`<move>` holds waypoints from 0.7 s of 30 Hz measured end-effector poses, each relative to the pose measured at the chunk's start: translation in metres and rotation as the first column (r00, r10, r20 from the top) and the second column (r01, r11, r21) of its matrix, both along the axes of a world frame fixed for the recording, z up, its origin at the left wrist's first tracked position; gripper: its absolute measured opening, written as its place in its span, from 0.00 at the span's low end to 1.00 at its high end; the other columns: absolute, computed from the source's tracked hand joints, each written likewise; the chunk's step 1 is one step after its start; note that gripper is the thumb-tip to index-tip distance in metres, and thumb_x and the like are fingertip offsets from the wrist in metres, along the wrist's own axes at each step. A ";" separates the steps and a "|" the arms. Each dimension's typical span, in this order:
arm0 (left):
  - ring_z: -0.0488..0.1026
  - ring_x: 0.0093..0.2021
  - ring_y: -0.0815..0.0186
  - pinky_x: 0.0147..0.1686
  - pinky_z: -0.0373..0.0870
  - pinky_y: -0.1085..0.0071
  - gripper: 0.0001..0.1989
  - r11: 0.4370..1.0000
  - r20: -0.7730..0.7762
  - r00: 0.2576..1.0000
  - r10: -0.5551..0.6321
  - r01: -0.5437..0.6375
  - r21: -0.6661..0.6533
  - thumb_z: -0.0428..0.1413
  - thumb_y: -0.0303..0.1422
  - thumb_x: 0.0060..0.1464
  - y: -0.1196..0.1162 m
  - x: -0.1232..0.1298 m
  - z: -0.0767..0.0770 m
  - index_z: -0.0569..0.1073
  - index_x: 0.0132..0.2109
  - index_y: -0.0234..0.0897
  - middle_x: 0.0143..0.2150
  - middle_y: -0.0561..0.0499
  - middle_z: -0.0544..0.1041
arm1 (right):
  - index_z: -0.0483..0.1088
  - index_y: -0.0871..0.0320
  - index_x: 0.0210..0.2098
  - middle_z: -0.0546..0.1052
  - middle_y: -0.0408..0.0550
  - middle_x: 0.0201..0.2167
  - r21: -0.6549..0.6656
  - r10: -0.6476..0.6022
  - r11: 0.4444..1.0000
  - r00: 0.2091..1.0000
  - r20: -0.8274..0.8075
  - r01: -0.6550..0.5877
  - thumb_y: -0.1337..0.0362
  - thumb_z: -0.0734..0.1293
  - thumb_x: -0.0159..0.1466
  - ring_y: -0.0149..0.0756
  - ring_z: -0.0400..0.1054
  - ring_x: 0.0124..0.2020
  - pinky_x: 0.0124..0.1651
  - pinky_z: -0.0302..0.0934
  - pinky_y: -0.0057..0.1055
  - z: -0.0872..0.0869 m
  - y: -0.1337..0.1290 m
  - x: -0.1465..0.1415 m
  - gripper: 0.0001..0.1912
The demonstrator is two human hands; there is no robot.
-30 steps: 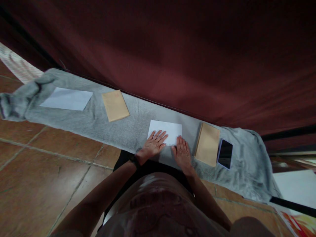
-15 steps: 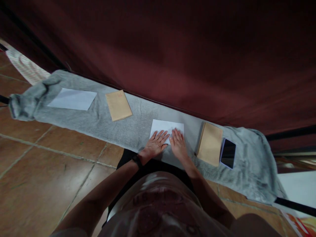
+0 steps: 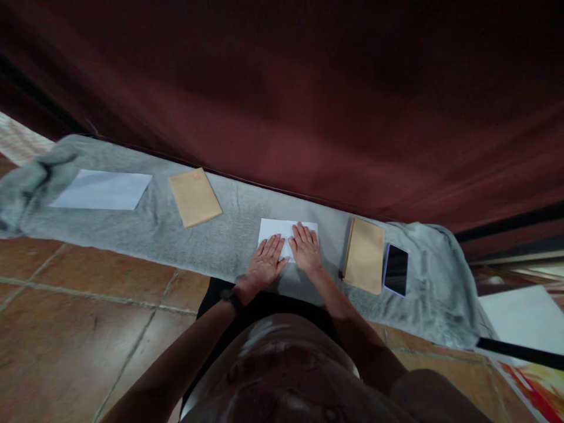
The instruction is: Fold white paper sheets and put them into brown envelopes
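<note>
A white sheet of paper (image 3: pixel 277 225), perhaps folded, lies on the grey cloth right in front of me. My left hand (image 3: pixel 265 261) rests flat on its near left part, fingers stretched out. On the right half of the sheet lies my right hand (image 3: pixel 305 248), palm down with its fingers extended. Neither hand grips anything. The hands cover the near part of the sheet. A dark band (image 3: pixel 231 299) circles my left wrist.
Left of the hands are a brown envelope (image 3: pixel 195 197) and a larger white sheet (image 3: pixel 106 190). To the right, a stack of brown envelopes (image 3: pixel 365 256) lies beside a phone (image 3: pixel 396 269). Behind the grey cloth (image 3: pixel 233 235) rises a dark red curtain (image 3: pixel 282 117).
My right hand has slid forward and leftward over the paper, while my left hand stays flat near its left side. The whole view has shifted slightly.
</note>
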State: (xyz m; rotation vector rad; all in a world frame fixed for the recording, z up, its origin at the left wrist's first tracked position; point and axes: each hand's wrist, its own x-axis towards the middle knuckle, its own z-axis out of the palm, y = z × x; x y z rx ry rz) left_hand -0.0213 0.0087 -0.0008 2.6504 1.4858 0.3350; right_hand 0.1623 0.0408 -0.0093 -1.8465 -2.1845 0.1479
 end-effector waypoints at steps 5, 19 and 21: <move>0.49 0.75 0.52 0.72 0.50 0.51 0.34 0.993 0.032 0.993 0.115 -0.116 0.021 0.40 0.43 0.70 0.004 -0.005 -0.002 0.51 0.74 0.26 0.74 0.34 0.55 | 0.56 0.62 0.72 0.56 0.56 0.73 0.046 -0.072 0.996 0.997 0.001 0.072 0.55 0.51 0.77 0.47 0.50 0.73 0.74 0.41 0.50 -0.004 0.005 0.008 0.29; 0.46 0.76 0.55 0.74 0.44 0.50 0.31 0.995 0.048 0.993 0.104 -0.103 -0.011 0.36 0.40 0.71 0.037 0.031 0.002 0.52 0.74 0.30 0.75 0.39 0.54 | 0.54 0.66 0.72 0.59 0.61 0.71 0.123 -0.130 0.983 0.990 -0.048 0.135 0.55 0.52 0.76 0.50 0.53 0.72 0.72 0.45 0.52 -0.009 0.001 0.020 0.31; 0.47 0.76 0.55 0.74 0.45 0.51 0.31 0.997 0.052 0.996 0.070 -0.068 -0.024 0.36 0.40 0.71 0.043 0.041 0.002 0.53 0.74 0.30 0.75 0.40 0.55 | 0.54 0.66 0.72 0.59 0.61 0.72 0.114 -0.131 0.984 0.990 -0.045 0.136 0.55 0.52 0.76 0.50 0.52 0.73 0.72 0.45 0.52 -0.009 0.001 0.020 0.31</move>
